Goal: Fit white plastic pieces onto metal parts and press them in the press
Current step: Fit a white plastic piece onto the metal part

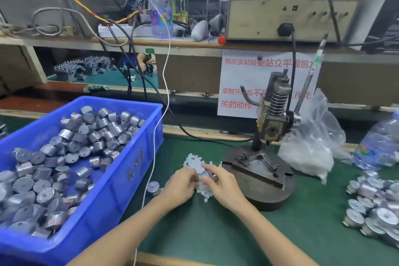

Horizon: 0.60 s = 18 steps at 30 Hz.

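My left hand point(181, 185) and my right hand point(220, 183) meet over a small heap of white plastic pieces point(195, 163) on the green mat. Between their fingertips they hold one silver metal part point(205, 174); whether a plastic piece sits on it is hidden by the fingers. Just to the right stands the hand press point(274, 123) on its round dark base point(265, 181), its lever point(311, 77) raised up to the right. The fixture on the base holds nothing. One loose metal part point(153, 188) lies left of my left hand.
A blue crate point(121, 170) full of metal parts fills the left. Several metal parts point(375, 203) lie piled at the right edge. A clear bag of white pieces point(311, 153) sits right of the press, a plastic bottle point(380, 147) beyond it. A white cord point(159, 119) hangs past the crate.
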Motion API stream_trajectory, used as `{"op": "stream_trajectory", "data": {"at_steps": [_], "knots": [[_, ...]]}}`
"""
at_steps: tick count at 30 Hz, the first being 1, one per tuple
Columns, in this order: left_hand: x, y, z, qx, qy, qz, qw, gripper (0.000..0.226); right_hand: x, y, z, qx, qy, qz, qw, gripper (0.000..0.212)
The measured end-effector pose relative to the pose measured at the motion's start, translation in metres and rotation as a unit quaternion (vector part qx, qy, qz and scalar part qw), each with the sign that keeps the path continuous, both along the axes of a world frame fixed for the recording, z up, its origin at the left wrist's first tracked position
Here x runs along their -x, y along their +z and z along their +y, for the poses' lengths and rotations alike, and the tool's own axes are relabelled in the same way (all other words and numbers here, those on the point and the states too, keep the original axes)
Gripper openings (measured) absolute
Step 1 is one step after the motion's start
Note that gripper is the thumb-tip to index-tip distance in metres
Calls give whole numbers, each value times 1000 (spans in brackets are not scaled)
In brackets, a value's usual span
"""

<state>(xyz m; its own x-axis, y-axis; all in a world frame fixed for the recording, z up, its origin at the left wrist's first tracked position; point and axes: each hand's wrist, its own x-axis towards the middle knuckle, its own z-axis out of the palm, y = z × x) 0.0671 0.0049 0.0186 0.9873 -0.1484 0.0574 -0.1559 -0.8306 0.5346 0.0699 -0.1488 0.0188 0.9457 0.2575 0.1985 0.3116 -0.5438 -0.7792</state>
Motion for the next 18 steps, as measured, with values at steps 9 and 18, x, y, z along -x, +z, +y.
{"op": "stream_trajectory", "data": {"at_steps": [9,18], "knots": [[40,-15,2,44,6,-190,981,6,29,-24,-7,-95,-25,-7,995,19],[55,-31,13,118,-31,-161,979,5,38,-31,-6,-58,25,-54,997,15]]}}
